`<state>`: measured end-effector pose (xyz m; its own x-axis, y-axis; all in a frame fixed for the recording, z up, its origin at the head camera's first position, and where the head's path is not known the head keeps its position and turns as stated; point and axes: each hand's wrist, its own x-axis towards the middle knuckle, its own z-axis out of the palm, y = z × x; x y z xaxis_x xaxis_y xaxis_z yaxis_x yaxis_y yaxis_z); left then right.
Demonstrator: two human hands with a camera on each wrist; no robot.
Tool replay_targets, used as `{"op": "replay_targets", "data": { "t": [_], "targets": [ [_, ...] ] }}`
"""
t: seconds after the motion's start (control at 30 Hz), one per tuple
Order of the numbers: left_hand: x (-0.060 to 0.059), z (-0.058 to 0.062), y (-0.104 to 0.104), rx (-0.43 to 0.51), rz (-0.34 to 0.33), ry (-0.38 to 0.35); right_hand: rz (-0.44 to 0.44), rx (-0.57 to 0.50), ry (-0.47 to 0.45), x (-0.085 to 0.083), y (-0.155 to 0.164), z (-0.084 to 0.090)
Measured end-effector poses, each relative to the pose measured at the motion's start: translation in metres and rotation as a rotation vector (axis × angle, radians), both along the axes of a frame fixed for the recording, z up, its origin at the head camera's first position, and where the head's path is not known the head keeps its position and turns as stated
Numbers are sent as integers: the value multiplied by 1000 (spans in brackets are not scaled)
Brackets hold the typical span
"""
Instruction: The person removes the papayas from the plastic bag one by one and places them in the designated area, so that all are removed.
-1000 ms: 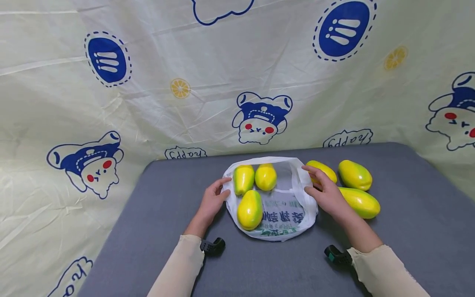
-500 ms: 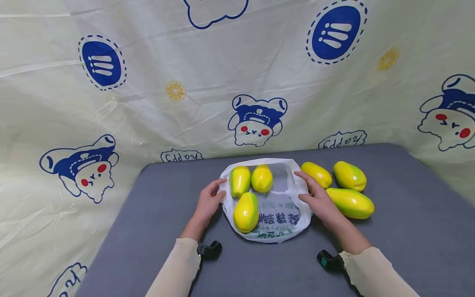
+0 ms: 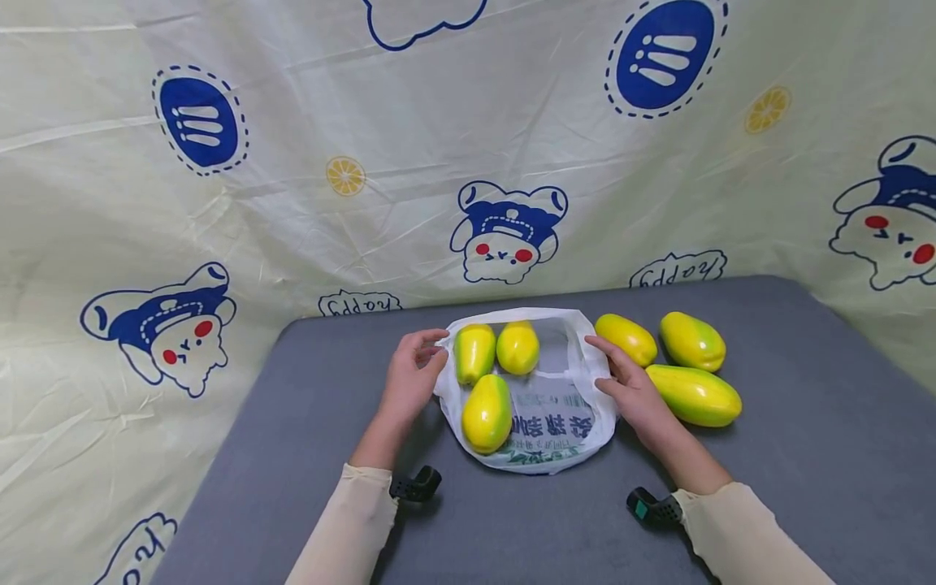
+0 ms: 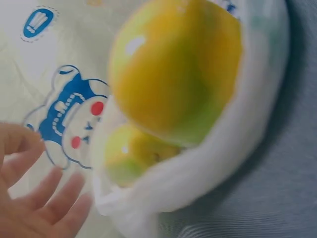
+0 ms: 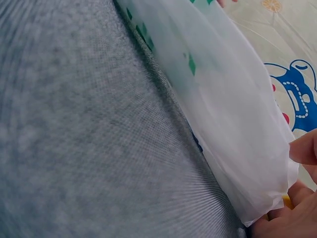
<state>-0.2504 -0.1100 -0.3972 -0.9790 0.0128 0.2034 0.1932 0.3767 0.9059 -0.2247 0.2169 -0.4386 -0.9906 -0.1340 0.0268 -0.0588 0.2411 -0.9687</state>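
On the grey table, white printed bag holding three yellow-green papayas, left hand spread, right hand pinching its edge

A white plastic bag holding three papayas fills the table's middle. Three loose papayas crowd the space just right of it. The grey table lies open to the left, near side and far right. A draped cloth walls the far edge.

The left hand now sits higher along the bag's left rim, fingers up by the far corner. The right hand draws slightly nearer, off the loose papaya.
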Motion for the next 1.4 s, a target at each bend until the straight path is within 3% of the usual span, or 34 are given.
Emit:
{"op": "replay_targets", "data": {
  "t": [0.23, 0.47, 0.67, 0.9, 1.13, 1.4],
  "targets": [
    [10, 21, -2, -165, -225, -139, 3, 14, 20, -3, 0, -3],
    [15, 22, -2, -271, -379, -237, 10, 41, 26, 0, 0, -5],
    [14, 18, -1, -289, -460, -266, 15, 33, 28, 0, 0, -4],
    [15, 13, 2, -332, -592, -228, 4, 33, 35, 0, 0, -5],
    [15, 8, 3, -379, -637, -228, 8, 9, 45, 0, -1, -6],
    [16, 4, 10, -357, -657, -232, -10, 12, 39, 1, -2, -6]
  ]
}}
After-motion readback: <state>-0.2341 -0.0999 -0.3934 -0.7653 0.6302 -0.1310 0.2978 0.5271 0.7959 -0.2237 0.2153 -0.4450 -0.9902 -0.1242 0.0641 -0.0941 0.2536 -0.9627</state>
